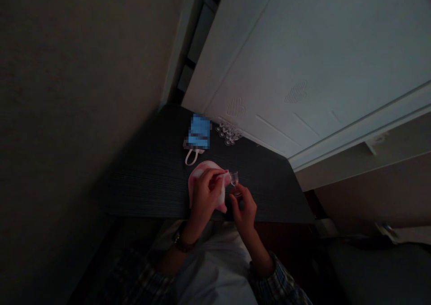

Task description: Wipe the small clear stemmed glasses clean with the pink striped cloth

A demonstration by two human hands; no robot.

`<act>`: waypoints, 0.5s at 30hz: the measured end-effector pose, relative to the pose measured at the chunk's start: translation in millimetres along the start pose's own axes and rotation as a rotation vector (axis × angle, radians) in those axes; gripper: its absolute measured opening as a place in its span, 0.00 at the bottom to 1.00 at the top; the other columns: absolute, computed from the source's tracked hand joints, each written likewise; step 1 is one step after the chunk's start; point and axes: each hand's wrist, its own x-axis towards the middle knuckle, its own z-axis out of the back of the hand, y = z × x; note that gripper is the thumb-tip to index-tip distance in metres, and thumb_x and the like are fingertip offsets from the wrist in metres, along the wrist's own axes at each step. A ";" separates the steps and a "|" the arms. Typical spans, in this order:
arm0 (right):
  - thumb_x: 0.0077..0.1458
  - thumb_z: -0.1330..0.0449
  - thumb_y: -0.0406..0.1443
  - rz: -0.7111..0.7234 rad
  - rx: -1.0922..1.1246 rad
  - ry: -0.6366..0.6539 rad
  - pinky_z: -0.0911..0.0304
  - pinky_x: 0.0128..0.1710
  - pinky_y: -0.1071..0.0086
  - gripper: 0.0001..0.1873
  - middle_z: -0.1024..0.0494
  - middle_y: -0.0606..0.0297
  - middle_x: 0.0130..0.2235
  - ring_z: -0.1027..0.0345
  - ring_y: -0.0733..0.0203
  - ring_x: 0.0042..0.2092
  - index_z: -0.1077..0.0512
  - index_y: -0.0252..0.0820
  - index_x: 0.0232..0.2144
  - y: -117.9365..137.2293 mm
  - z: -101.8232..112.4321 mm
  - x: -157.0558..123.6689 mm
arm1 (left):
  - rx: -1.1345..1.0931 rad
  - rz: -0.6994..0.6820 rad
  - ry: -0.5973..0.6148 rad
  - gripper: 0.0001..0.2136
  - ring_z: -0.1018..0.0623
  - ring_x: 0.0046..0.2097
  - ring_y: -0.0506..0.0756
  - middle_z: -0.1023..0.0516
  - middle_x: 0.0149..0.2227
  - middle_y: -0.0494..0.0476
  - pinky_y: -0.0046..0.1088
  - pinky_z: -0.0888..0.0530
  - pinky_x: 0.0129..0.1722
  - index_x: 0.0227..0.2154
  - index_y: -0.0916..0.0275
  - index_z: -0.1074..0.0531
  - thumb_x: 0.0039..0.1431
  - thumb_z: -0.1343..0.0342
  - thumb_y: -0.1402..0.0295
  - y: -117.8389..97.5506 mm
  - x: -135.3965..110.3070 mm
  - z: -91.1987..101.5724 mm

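In the head view, my left hand (204, 193) grips a pink and white cloth (198, 171), with its fingers closed on a fold of the fabric. The rest of the cloth spreads beneath that hand, over the dark table. Close by on the right, my right hand (246, 207) holds a small clear stemmed glass (234, 177) low down, its fingers closed around the stem and base. The glass is roughly upright, and its bowl is beside the bunched edge of the cloth. Dim light hides whether cloth and glass touch.
Several small clear glasses (229, 133) stand clustered at the back of the dark table (148, 179). Left of them is a blurred-out blue item (199, 132) with a pale loop handle (191, 157). A white panel with heart reliefs (303, 40) borders the table's back; a wall (84, 94) rises left.
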 end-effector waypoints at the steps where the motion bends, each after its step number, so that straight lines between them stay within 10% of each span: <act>1: 0.60 0.46 0.38 -0.006 0.000 -0.010 0.32 0.36 0.64 0.15 0.27 0.61 0.42 0.30 0.63 0.37 0.34 0.39 0.47 -0.8 -0.2 -0.3 | -0.006 0.006 -0.008 0.08 0.24 0.39 0.53 0.25 0.41 0.57 0.35 0.25 0.38 0.40 0.65 0.30 0.61 0.49 0.67 -0.2 0.2 0.0; 15: 0.60 0.46 0.38 0.023 0.036 0.070 0.32 0.36 0.64 0.14 0.27 0.61 0.42 0.30 0.63 0.37 0.33 0.39 0.46 5.3 1.9 2.8 | -0.071 0.016 -0.019 0.08 0.25 0.43 0.55 0.26 0.42 0.58 0.39 0.27 0.42 0.38 0.65 0.29 0.60 0.48 0.67 -3.2 2.1 1.9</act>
